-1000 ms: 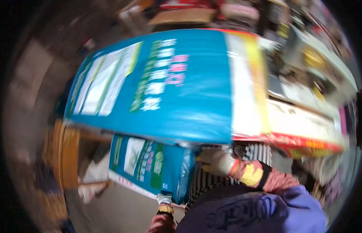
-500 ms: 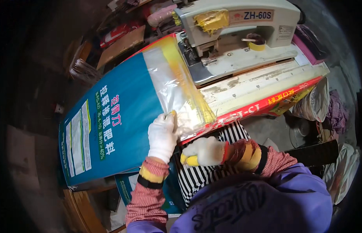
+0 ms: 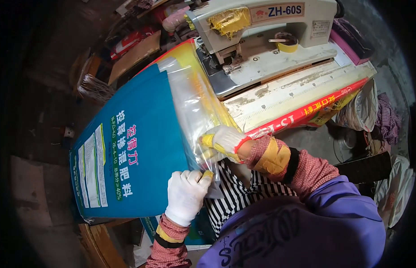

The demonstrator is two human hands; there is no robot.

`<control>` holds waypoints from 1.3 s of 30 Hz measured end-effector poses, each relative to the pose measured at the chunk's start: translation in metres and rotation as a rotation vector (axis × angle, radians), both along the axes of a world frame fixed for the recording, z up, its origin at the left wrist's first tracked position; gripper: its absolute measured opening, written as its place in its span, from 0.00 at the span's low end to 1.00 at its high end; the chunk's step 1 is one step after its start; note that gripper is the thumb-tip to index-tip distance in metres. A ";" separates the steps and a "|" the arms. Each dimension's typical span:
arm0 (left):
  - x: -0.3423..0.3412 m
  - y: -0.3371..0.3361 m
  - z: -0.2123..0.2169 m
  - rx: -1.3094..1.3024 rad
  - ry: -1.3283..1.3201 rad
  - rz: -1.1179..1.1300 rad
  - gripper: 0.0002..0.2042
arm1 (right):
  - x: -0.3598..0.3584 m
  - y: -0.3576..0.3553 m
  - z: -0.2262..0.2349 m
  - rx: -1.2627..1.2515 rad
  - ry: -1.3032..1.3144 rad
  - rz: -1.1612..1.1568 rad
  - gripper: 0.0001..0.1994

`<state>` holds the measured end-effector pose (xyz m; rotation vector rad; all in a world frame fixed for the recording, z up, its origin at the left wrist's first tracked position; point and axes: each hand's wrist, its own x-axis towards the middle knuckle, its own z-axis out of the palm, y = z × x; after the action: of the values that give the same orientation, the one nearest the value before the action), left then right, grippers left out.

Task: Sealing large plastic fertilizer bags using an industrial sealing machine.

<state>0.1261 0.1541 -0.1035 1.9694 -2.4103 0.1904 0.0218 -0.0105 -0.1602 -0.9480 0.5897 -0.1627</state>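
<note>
A large blue sack [image 3: 150, 100] with printing and a pale label panel lies flat across the table's left part. From its open right edge sticks out a clear plastic liner [image 3: 185, 94], wrinkled and shiny. At the near corner, my left hand [image 3: 186, 196], in a white glove with a yellow thumb tip, is closed on the sack's edge and the liner. My right hand [image 3: 223, 140], in a white and yellow glove, rests over the liner by the table's front edge. Its yellow thumb lies on the plastic, and its other fingers are partly hidden.
A white sewing machine [image 3: 279, 33] stands beyond the sack, with a yellow tape roll [image 3: 288, 47] on its bed. Red and yellow sheeting [image 3: 306, 114] edges the table. Behind are a cardboard piece [image 3: 134, 58] and a purple box [image 3: 351, 40]. More blue sacks lie below my left arm.
The sack's near corner and my left hand have come closer to me. My right hand has moved up from my lap onto the liner.
</note>
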 end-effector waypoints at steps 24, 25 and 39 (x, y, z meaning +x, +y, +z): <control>0.066 0.047 0.045 -0.574 1.346 0.525 0.06 | 0.033 0.033 0.073 -1.867 -0.341 -0.291 0.15; 0.062 0.043 0.045 -0.608 1.326 0.532 0.06 | 0.048 0.047 0.084 -1.817 -0.219 -0.021 0.12; 0.083 0.132 0.092 -0.945 0.894 0.594 0.14 | 0.169 -0.064 0.003 0.420 -0.529 0.380 0.32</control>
<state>0.2092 0.2862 -0.0118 1.6519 -0.8883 0.2922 0.1908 -0.0744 -0.1568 -0.5568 -0.0537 0.0536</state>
